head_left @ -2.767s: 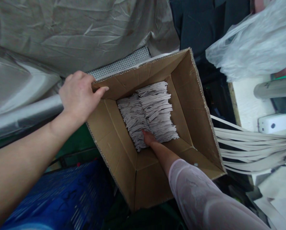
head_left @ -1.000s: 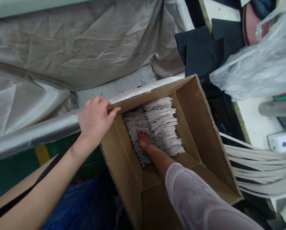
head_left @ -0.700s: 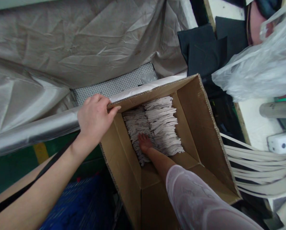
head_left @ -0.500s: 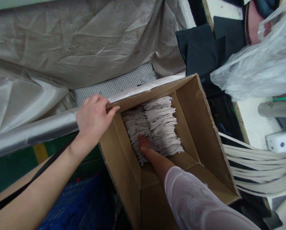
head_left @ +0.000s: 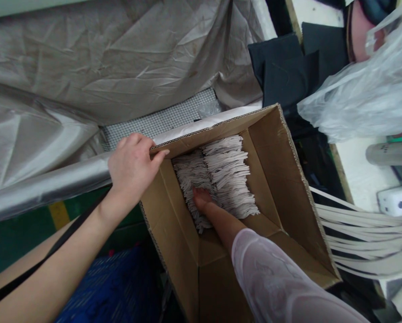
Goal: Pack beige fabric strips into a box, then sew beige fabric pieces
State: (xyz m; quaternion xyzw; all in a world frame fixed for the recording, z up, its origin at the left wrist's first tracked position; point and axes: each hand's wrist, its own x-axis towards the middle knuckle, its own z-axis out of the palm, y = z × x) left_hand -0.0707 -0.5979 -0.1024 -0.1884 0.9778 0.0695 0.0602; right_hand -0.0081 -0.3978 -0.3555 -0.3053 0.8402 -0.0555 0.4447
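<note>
Fingers [head_left: 161, 155] of the left hand [head_left: 131, 163] pinch a cardboard box [head_left: 281, 166] by its rim; the right hand [head_left: 202, 199], finger grip unclear, touches thin whitish pieces [head_left: 227, 174] packed in two ruffled, side-by-side rows on the box's bottom.

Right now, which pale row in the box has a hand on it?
The image-left row: the right hand lies on its lower part. Only the forearm overlaps the other row.
</note>
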